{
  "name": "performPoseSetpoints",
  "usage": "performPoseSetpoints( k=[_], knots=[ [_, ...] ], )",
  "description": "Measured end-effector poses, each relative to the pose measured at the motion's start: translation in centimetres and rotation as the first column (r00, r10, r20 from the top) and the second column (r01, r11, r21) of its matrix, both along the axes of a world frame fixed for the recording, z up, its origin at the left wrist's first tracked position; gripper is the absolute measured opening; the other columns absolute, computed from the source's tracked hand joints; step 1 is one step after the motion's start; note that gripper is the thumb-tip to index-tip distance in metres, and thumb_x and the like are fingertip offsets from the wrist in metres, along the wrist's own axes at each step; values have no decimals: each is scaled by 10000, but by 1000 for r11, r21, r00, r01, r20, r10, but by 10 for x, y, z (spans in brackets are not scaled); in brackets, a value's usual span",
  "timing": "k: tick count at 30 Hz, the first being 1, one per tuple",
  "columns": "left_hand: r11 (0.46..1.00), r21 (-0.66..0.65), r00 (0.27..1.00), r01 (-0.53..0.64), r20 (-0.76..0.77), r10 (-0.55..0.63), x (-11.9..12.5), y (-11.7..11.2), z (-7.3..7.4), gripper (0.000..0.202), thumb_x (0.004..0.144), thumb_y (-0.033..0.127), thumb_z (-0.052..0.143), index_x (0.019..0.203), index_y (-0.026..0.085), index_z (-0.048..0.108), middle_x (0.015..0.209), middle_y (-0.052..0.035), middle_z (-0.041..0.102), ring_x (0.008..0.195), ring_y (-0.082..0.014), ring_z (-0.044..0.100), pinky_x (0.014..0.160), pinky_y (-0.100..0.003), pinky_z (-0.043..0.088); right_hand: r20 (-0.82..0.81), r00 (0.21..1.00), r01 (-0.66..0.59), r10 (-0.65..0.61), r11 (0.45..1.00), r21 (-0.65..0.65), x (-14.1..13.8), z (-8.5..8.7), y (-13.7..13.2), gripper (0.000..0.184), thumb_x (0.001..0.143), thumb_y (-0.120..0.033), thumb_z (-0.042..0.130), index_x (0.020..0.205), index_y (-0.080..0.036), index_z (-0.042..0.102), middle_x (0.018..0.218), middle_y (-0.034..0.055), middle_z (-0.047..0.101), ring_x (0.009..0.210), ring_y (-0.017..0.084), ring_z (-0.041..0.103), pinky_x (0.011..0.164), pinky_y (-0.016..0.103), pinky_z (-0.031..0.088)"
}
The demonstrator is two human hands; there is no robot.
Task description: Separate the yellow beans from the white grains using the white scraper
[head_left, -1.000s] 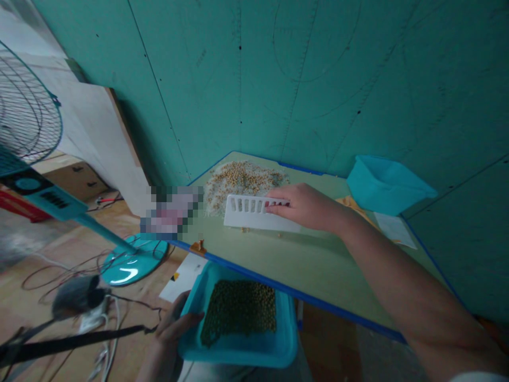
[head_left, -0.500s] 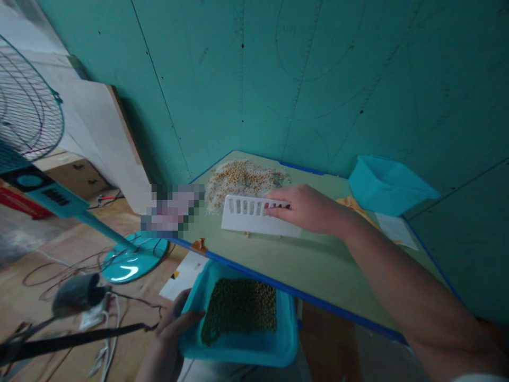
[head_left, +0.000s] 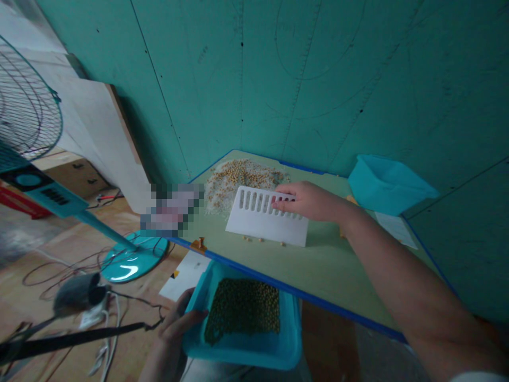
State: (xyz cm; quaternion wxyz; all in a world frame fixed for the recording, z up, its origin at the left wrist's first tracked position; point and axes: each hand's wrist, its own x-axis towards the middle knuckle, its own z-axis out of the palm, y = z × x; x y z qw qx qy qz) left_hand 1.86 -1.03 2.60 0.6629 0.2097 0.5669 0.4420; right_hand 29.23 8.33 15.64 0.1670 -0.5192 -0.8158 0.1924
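My right hand [head_left: 304, 200] grips the slotted top of a white plastic scraper-like board [head_left: 266, 225], fingers through the slots. The board leans over the table [head_left: 350, 276], its lower edge near several loose tan beans [head_left: 260, 240]. Behind it spreads a pile of tan beans mixed with white grains [head_left: 246, 178]. Below the table's front edge, my left hand [head_left: 181, 318] clasps the left rim of a blue plastic tray [head_left: 284, 358]. Inside the tray lies a layer of round beans [head_left: 244, 307], darker on the left and tan on the right.
A blue bin [head_left: 387, 185] stands at the table's back right, beside a paper sheet [head_left: 395, 228]. An orange clip [head_left: 199, 244] sits on the front edge. Left are a pixelated item [head_left: 170, 212], a standing fan [head_left: 59, 191] and floor cables. A green wall [head_left: 246, 79] closes the back.
The white board has moved slightly right and tilted, showing more of its flat face. Another loose bean shows below it. The tray has shifted a little to the right.
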Motion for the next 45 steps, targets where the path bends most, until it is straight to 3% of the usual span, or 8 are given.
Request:
performPoseSetpoints(
  k=[7,14,24,30,39,42,45],
  knots=[
    [1000,31,1000,-5,4,5,4,1,-2,323,494,122,647,794,236,612,520,47,647,428,-192,591,395,-282,478,-150,986,18,-69,947,-320,30,-21,22,315,761,-418,523,875,-126,553,783,46,603,635,121,550,516,211,384],
    [999,22,1000,25,0,-25,3,6,0,369,496,141,659,849,226,596,599,36,671,463,-194,605,428,-284,472,-212,974,-39,-84,856,-515,21,-27,18,206,743,-312,562,881,-161,534,740,6,611,546,92,559,468,194,423],
    [997,72,996,37,82,-43,19,0,-3,365,501,140,647,861,198,640,558,29,648,470,-191,594,430,-269,427,-226,972,-94,-60,784,-614,9,-23,7,183,772,-265,540,914,-162,491,759,10,635,539,88,593,466,184,462],
    [995,93,999,33,21,-35,13,6,2,293,514,131,626,794,217,621,532,35,631,501,-199,602,417,-260,433,-244,970,-158,-4,751,-641,4,-20,3,175,776,-234,521,927,-160,473,733,3,615,524,94,587,470,211,476],
    [990,128,997,56,-69,-47,-2,14,8,259,550,131,631,797,208,610,571,33,665,490,-195,614,427,-262,465,-115,972,-233,204,787,-572,-20,-10,-11,116,775,-255,502,842,-164,477,693,-9,597,540,93,576,470,188,437],
    [993,108,997,56,-66,-49,-3,13,6,250,535,131,632,768,219,608,560,35,660,499,-203,618,420,-259,455,-48,963,-257,265,850,-460,-21,2,-18,114,778,-265,504,816,-159,511,687,-3,591,581,100,568,477,178,405],
    [995,85,999,43,-31,-41,-2,11,4,275,514,131,639,772,221,608,561,24,660,532,-217,629,442,-264,450,-52,980,-198,191,927,-319,-9,14,-20,161,809,-292,467,862,-164,550,728,7,606,632,116,569,502,191,393]
  ],
)
